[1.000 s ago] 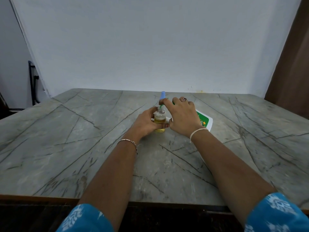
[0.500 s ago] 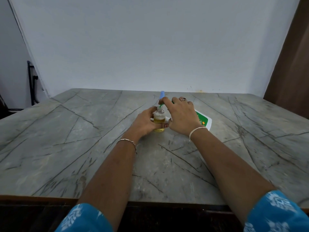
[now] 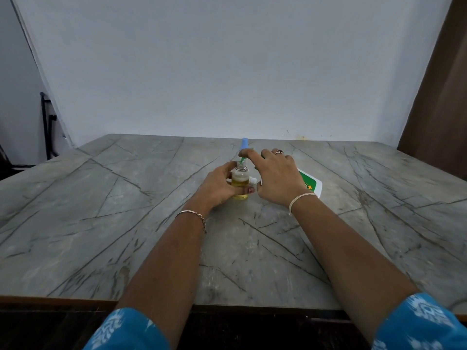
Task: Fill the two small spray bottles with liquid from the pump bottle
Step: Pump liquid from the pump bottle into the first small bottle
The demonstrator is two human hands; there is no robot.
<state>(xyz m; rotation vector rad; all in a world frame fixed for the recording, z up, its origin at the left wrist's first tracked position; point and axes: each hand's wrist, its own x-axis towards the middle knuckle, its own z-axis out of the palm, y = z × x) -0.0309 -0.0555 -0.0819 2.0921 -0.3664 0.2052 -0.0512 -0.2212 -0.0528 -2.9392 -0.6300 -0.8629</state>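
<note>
A small clear spray bottle (image 3: 240, 180) stands upright on the marble table (image 3: 126, 210), without its cap and about half full of yellow liquid. My left hand (image 3: 217, 186) wraps around its body. My right hand (image 3: 276, 177) covers the pump bottle (image 3: 310, 183), a white bottle with a green label, and its forefinger presses on the green pump nozzle (image 3: 242, 160) right over the small bottle's mouth. Behind the hands a blue cap (image 3: 244, 143) sticks up; I cannot tell what it sits on. A small white part (image 3: 253, 180) shows between the hands.
A pale wall rises behind the table's far edge. A brown curtain (image 3: 439, 102) hangs at the right. A black metal frame (image 3: 48, 127) stands at the far left, off the table. The table's wooden front edge (image 3: 63, 300) runs close to my body.
Both hands stay where they were, on the small bottle and the pump bottle. The right forefinger has shifted slightly on the nozzle. The liquid level looks about the same.
</note>
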